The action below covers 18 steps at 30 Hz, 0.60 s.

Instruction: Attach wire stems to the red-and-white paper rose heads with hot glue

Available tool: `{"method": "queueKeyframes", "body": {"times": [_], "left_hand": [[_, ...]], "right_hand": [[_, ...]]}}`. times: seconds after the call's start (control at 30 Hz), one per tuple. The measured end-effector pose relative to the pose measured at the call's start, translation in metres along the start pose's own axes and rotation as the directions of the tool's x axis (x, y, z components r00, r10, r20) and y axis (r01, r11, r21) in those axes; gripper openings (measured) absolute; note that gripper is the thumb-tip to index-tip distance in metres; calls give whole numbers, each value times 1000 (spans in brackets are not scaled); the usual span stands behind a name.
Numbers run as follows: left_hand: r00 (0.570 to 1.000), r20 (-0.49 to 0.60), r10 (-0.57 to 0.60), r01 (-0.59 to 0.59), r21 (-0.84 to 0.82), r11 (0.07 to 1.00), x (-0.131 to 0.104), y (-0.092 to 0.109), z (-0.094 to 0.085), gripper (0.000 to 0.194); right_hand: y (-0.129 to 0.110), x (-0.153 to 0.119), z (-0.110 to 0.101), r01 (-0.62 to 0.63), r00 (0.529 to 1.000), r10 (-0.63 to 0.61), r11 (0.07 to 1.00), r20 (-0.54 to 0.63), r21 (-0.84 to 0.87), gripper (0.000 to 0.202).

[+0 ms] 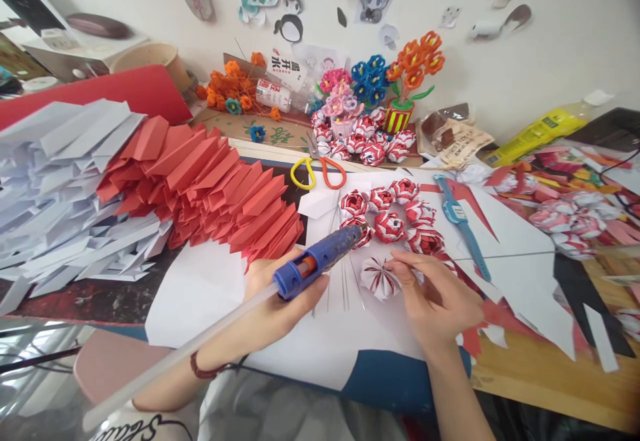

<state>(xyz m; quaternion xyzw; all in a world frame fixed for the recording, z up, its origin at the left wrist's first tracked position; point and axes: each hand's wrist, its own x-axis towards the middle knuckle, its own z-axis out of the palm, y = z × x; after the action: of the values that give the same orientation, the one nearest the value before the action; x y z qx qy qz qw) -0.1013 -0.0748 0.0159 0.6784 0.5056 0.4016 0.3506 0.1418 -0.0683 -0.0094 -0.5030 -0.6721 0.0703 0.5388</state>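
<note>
My left hand [280, 304] is wrapped round a blue hot glue gun [305, 271], and a long translucent glue stick [185, 354] sticks out of its back end. The gun's tip points at a red-and-white folded paper flower [353, 233]. With thumb and fingers pinched, my right hand [433, 288] grips the edge of a white paper flower with red lines [379, 279], its pleated underside facing up. Several finished red-and-white paper flowers [389, 226] lie just beyond both hands. Thin wires [345, 288] rest on the white paper beside the glue gun.
Stacks of folded red paper [215, 181] and white paper [70, 181] fill the left. Scissors with yellow and red handles [319, 171] lie behind the flowers. A blue watch [463, 221] sits to the right, near paper scraps. Pipe-cleaner flowers [415, 61] stand at the back.
</note>
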Motion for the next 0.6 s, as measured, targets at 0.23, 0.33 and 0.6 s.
{"method": "queueKeyframes", "body": {"times": [0.23,0.33,0.6], "left_hand": [[1000,-6,25,-25,28,999,1,4,-1,24],[1000,4,11,-12,31,999,1,3,-1,25],[1000,18,12,-13,46,999,1,2,-2,23]], "right_hand": [[1,-1,-1,-6,1000,6,1000,25,-12,37],[2,-1,-1,-4,1000,4,1000,21,0,39],[0,4,1,52,998,-52,999,35,2,41]]}}
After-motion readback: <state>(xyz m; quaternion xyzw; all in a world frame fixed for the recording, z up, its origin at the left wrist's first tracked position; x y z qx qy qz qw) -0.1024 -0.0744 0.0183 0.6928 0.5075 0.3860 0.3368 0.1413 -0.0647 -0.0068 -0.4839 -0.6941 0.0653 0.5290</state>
